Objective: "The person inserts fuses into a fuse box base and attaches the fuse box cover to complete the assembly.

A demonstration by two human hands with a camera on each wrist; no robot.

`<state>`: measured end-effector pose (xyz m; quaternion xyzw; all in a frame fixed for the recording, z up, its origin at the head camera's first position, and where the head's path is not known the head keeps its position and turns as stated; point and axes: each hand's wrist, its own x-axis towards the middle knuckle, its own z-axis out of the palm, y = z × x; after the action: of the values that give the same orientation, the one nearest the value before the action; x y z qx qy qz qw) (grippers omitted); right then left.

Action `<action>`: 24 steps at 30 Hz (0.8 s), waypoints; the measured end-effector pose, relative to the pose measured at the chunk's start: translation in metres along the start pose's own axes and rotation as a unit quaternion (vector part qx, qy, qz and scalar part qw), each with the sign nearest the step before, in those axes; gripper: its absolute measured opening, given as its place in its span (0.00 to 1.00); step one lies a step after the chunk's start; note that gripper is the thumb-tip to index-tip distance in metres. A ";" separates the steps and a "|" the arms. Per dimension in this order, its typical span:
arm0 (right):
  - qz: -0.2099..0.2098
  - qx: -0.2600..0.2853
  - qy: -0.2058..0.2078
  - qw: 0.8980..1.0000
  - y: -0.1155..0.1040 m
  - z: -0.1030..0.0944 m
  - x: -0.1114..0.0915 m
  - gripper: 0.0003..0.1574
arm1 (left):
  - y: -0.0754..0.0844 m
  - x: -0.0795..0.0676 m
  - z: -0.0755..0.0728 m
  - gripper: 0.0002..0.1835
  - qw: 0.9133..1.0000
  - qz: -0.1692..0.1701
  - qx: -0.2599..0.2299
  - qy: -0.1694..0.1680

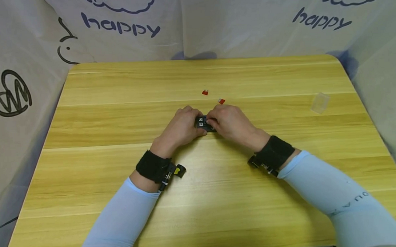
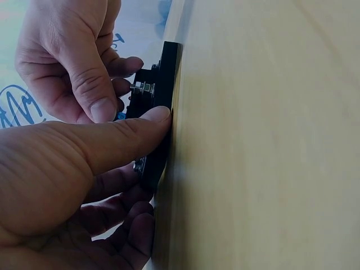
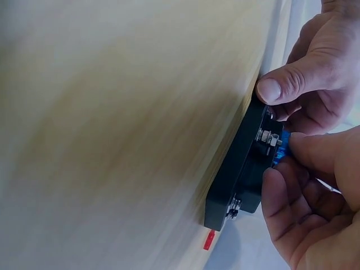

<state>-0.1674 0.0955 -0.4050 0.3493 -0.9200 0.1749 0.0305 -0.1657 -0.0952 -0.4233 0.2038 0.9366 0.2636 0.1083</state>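
Observation:
A black fuse block (image 1: 207,128) with metal screw terminals sits at the middle of the wooden table. My left hand (image 1: 183,127) grips its left end, thumb along the near side and fingers on the far side. Over the block, my right hand (image 1: 232,123) pinches a small blue blade fuse (image 3: 283,147) between thumb and fingers. The fuse is right at the top of the block, mostly covered by the fingertips. In the left wrist view, only a sliver of blue shows beneath the right hand's fingertips.
Two red blade fuses, one farther back (image 1: 205,92) and one close to the right hand's knuckles (image 1: 221,101), lie beyond the block. A clear plastic cover (image 1: 320,103) lies toward the table's right side. White printed cloth (image 1: 234,38) hangs behind the table.

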 end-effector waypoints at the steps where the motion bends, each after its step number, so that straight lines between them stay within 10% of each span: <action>1: 0.000 -0.001 0.000 1.000 0.000 0.000 0.000 0.08 | 0.000 0.000 0.000 0.27 1.000 0.001 0.001 0.000; 24: -0.010 -0.022 -0.003 1.000 -0.002 -0.002 0.002 0.08 | 0.000 0.000 0.000 0.27 1.000 0.004 0.003 0.000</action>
<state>-0.1675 0.0938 -0.4025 0.3581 -0.9203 0.1534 0.0370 -0.1658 -0.0949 -0.4230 0.2075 0.9366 0.2613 0.1066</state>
